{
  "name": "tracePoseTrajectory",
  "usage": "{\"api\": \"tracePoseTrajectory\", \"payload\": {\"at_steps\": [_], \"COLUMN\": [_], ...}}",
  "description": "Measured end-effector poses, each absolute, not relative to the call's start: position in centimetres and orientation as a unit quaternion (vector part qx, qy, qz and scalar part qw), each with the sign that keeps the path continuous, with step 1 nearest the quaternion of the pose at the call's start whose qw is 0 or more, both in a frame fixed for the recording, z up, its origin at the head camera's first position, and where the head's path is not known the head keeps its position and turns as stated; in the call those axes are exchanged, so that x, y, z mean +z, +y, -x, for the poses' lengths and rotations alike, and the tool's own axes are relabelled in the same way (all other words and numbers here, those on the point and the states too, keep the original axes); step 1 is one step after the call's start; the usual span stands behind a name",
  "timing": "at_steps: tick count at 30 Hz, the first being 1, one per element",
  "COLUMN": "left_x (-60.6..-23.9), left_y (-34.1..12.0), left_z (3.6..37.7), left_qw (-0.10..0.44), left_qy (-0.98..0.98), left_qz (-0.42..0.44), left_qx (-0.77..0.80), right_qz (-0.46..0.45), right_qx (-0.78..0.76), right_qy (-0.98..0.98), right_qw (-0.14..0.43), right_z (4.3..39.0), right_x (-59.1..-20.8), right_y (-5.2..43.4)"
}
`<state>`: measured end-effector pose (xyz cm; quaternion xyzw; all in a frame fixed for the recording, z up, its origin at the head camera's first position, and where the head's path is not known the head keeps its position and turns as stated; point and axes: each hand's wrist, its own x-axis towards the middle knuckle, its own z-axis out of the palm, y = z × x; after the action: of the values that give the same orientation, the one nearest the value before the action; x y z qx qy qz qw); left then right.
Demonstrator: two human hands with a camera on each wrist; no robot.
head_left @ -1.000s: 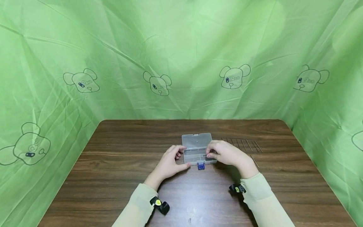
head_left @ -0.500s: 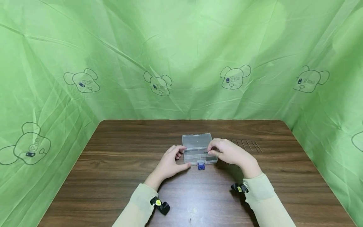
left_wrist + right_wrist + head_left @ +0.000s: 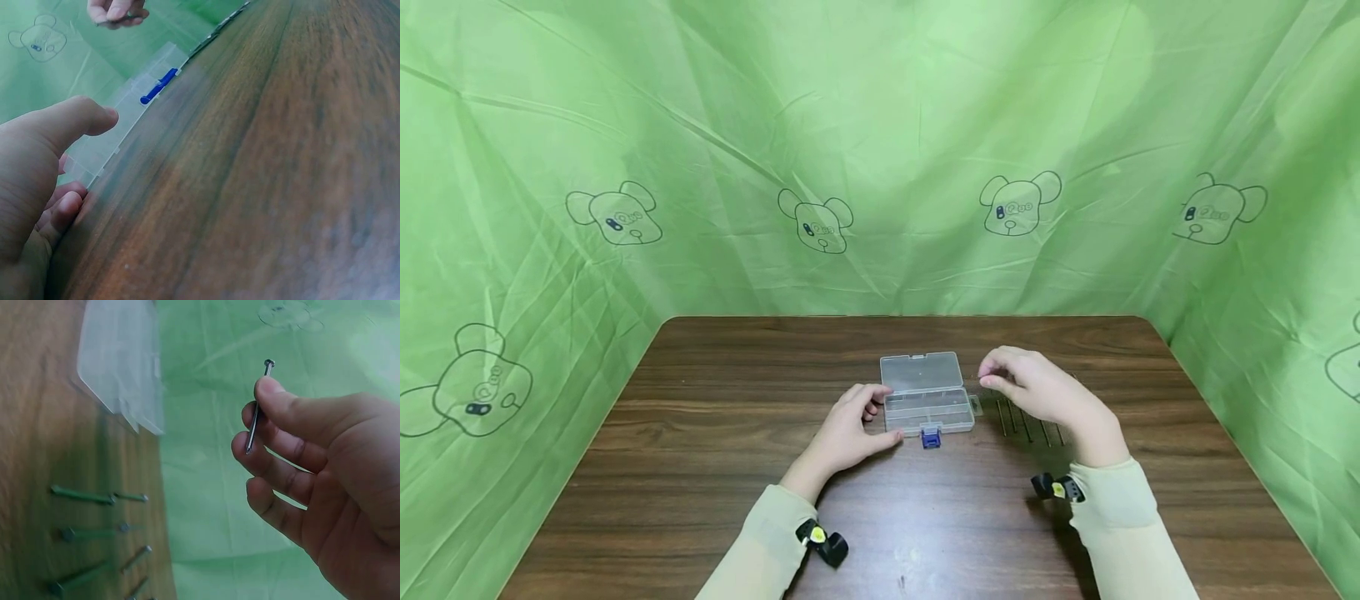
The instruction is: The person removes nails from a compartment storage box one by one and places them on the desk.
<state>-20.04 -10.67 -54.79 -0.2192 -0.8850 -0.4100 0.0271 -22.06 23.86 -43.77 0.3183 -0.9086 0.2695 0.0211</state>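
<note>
A clear plastic box (image 3: 928, 411) lies on the table with its lid (image 3: 920, 372) folded back and a blue latch (image 3: 931, 438) at its front. My left hand (image 3: 844, 427) rests at the box's left end, thumb stretched to the front corner, fingers loosely bent against the side. In the right wrist view, my right hand (image 3: 337, 444) pinches a metal nail (image 3: 252, 428) between thumb and fingers, its head pointing up. That hand is raised to the right of the box, over several loose nails (image 3: 1028, 425), some of which it hides in the head view.
The wooden table (image 3: 737, 467) has a green cloth backdrop (image 3: 917, 275) along its far edge and sides. A clear flap (image 3: 976, 406) sticks out from the box's right side. More nails (image 3: 81, 495) lie spread out below the right hand.
My right hand has moved from over the box's compartments to the right and back, above the loose nails. Nails near the box that it covered now show. The left hand and box stay put.
</note>
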Motion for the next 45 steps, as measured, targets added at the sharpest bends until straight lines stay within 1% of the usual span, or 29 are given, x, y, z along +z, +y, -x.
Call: {"api": "tracePoseTrajectory", "payload": {"at_steps": [8, 14, 17, 22, 30, 37, 45], "left_x": [-54.8, -54.9, -54.9, -54.8, -54.6, -54.7, -54.8], "left_y": [-10.6, -10.6, -10.6, -10.7, -10.5, -10.6, -10.6], "left_z": [20.0, 20.0, 20.0, 20.0, 19.8, 19.8, 19.9], "left_qw": [0.029, 0.029, 0.027, 0.025, 0.024, 0.021, 0.025], "left_qy": [-0.884, -0.884, -0.884, -0.884, -0.883, -0.885, -0.886], "left_qz": [0.219, 0.218, 0.217, 0.216, 0.217, 0.215, 0.215], "left_qx": [-0.412, -0.412, -0.413, -0.415, -0.415, -0.412, -0.41], "right_qz": [-0.281, -0.281, -0.263, -0.204, -0.132, -0.121, -0.161], "right_qx": [0.296, 0.275, 0.268, 0.266, 0.281, 0.301, 0.264], "right_qy": [-0.911, -0.913, -0.919, -0.937, -0.95, -0.946, -0.951], "right_qw": [0.056, 0.109, 0.121, 0.101, 0.019, -0.012, -0.021], "right_z": [22.0, 21.6, 21.1, 20.3, 19.0, 18.1, 17.3], "right_x": [-42.9, -42.4, -42.2, -42.2, -43.4, -44.6, -47.1], "right_y": [27.0, 29.8, 31.3, 34.0, 37.7, 38.2, 38.7]}}
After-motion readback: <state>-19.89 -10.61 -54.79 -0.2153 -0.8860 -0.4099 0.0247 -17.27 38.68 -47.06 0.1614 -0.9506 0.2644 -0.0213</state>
